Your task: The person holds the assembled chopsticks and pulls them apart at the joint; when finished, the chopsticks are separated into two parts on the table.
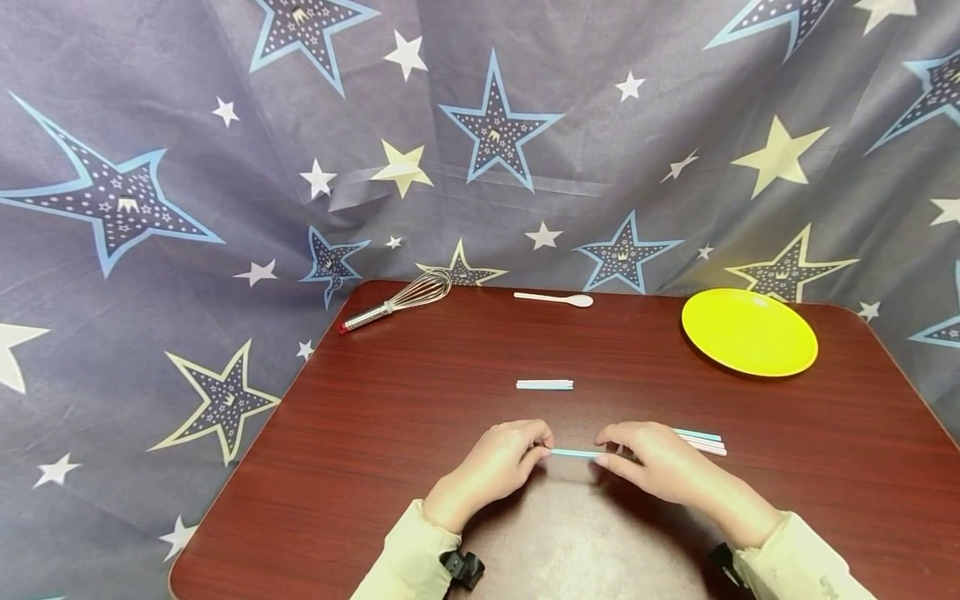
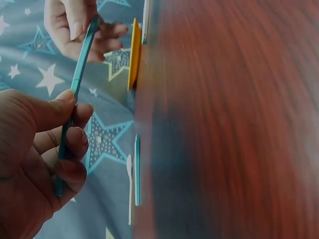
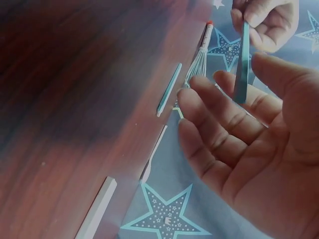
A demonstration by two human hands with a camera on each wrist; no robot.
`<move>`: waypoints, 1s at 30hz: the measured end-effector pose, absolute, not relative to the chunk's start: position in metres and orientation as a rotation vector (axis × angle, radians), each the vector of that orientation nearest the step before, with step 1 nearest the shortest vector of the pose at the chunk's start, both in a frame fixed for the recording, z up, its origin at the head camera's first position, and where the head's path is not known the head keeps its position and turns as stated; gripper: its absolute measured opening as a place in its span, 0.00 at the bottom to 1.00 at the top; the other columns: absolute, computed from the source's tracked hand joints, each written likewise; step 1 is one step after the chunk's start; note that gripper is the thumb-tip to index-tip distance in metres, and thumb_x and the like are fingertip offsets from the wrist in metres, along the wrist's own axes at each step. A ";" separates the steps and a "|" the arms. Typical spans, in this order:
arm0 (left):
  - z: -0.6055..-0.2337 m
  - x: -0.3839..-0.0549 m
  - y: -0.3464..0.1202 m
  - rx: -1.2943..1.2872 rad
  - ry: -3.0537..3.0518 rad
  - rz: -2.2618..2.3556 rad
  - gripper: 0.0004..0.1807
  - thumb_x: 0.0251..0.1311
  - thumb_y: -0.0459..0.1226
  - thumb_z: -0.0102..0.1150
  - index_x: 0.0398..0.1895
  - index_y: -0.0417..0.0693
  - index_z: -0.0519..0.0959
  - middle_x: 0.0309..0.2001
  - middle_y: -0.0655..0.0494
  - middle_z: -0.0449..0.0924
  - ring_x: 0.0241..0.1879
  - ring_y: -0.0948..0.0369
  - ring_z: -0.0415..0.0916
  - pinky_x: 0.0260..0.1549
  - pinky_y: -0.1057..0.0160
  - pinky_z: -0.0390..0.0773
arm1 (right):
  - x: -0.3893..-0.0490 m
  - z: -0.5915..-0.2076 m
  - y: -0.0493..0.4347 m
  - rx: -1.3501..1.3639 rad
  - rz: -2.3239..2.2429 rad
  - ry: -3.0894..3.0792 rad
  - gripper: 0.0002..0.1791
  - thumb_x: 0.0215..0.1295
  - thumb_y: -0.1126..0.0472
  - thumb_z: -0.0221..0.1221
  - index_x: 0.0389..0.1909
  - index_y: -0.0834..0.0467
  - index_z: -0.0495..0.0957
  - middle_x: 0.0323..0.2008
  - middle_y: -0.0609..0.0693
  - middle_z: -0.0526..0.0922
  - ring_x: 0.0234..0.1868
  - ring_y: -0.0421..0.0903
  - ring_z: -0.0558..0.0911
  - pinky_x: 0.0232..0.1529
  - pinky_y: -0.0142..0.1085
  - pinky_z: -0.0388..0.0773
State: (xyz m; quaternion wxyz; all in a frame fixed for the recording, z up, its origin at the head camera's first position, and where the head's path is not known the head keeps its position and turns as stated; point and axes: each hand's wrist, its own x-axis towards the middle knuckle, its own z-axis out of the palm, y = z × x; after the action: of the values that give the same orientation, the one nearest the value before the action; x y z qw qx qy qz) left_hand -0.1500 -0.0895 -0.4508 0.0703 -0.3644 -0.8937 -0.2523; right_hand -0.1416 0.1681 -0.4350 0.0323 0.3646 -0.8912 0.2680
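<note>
My left hand (image 1: 495,460) pinches a slim light-blue stick (image 1: 574,453) between thumb and fingers, low over the near middle of the table. In the left wrist view the stick (image 2: 82,62) runs down along the curled fingers, with a thin line across it near the thumb. My right hand (image 1: 660,460) is around the other end, its fingers spread loosely. The right wrist view shows that end (image 3: 240,94) in front of the open fingers, not wrapped by them. Beyond the right hand lie several blue and pale sticks (image 1: 705,446). Farther back is a short blue-and-white bundle (image 1: 544,385).
A whisk (image 1: 397,302) with a metal handle lies at the table's far left corner. A white spoon (image 1: 555,298) is near the back edge. The yellow plate (image 1: 750,333) stands at the back right. A star-patterned curtain (image 1: 495,208) hangs behind the dark red table (image 1: 420,375).
</note>
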 end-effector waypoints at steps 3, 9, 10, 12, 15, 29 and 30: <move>-0.450 -0.150 -0.083 -1.118 -2.672 -0.762 0.02 0.65 0.39 0.60 0.35 0.52 0.78 0.34 0.66 0.78 0.33 0.72 0.73 0.36 0.71 0.74 | -0.141 -0.434 0.165 1.150 0.836 -2.737 0.04 0.65 0.58 0.63 0.39 0.51 0.81 0.32 0.34 0.80 0.30 0.31 0.75 0.33 0.33 0.76; -0.449 -0.151 -0.072 -1.140 -2.664 -0.784 0.02 0.65 0.38 0.60 0.37 0.51 0.77 0.34 0.65 0.77 0.33 0.71 0.71 0.36 0.73 0.72 | -0.140 -0.435 0.162 1.190 0.852 -2.696 0.03 0.64 0.61 0.63 0.35 0.50 0.79 0.26 0.33 0.75 0.25 0.31 0.70 0.29 0.30 0.71; -0.449 -0.151 -0.071 -1.142 -2.663 -0.791 0.02 0.65 0.38 0.60 0.37 0.51 0.77 0.34 0.65 0.77 0.33 0.72 0.71 0.35 0.74 0.71 | -0.139 -0.435 0.162 1.191 0.852 -2.693 0.04 0.64 0.61 0.63 0.33 0.50 0.78 0.25 0.33 0.73 0.24 0.31 0.69 0.28 0.29 0.70; -0.448 -0.151 -0.068 -1.148 -2.662 -0.795 0.02 0.65 0.38 0.60 0.37 0.51 0.77 0.34 0.65 0.76 0.32 0.72 0.70 0.35 0.75 0.70 | -0.139 -0.435 0.161 1.192 0.840 -2.688 0.06 0.64 0.61 0.63 0.31 0.48 0.76 0.23 0.32 0.70 0.23 0.32 0.68 0.27 0.28 0.68; -0.448 -0.151 -0.065 -1.157 -2.663 -0.797 0.02 0.65 0.38 0.60 0.37 0.51 0.77 0.33 0.65 0.76 0.32 0.73 0.69 0.34 0.76 0.69 | -0.139 -0.436 0.161 1.195 0.815 -2.688 0.09 0.64 0.63 0.63 0.29 0.48 0.74 0.22 0.33 0.67 0.22 0.32 0.65 0.26 0.28 0.65; -0.446 -0.151 -0.058 -1.233 -2.643 -0.702 0.05 0.66 0.40 0.59 0.40 0.53 0.82 0.36 0.66 0.78 0.36 0.73 0.73 0.39 0.75 0.73 | -0.138 -0.431 0.161 1.140 0.735 -2.685 0.14 0.63 0.64 0.63 0.24 0.47 0.69 0.19 0.34 0.63 0.21 0.31 0.63 0.24 0.28 0.63; -0.446 -0.151 -0.058 -1.240 -2.638 -0.687 0.05 0.66 0.40 0.59 0.40 0.53 0.82 0.36 0.66 0.78 0.36 0.72 0.74 0.39 0.75 0.73 | -0.138 -0.431 0.161 1.136 0.730 -2.687 0.14 0.63 0.64 0.63 0.24 0.47 0.69 0.19 0.33 0.63 0.21 0.31 0.63 0.24 0.28 0.63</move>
State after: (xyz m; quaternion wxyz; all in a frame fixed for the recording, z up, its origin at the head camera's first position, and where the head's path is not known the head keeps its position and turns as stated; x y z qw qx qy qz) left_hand -0.1515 -0.0575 -0.4459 0.0731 -0.4130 -0.8785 -0.2289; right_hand -0.1378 0.1614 -0.4311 0.0671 0.3769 -0.8915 0.2421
